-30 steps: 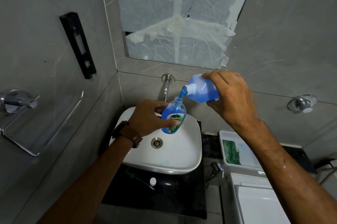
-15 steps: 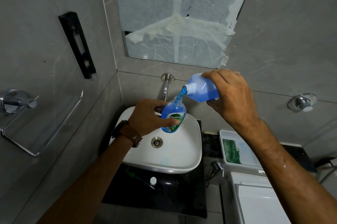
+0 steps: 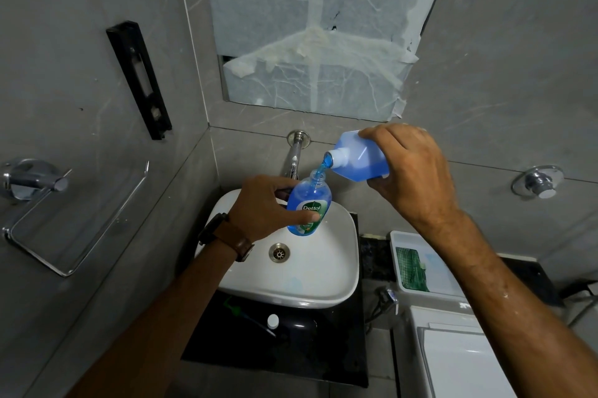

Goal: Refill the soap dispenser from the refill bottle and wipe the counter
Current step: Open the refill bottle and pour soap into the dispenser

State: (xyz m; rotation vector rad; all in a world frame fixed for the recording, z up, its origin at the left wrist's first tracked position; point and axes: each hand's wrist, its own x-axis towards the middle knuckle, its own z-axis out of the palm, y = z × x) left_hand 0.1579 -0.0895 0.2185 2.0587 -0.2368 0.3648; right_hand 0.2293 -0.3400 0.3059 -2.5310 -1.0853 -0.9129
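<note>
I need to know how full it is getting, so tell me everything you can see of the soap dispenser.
The soap dispenser is a small clear plastic bottle with a Dettol label, pump off, neck open. Blue soap fills most of it. The left hand grips it nearly upright over the white basin, while a blue stream from the tilted refill bottle enters its neck.

A small bathroom with grey walls

A white sink has a metal drain and a tap above it. A taped-over window is up high. A black bar and a shiny rail hang on the wall.
</note>
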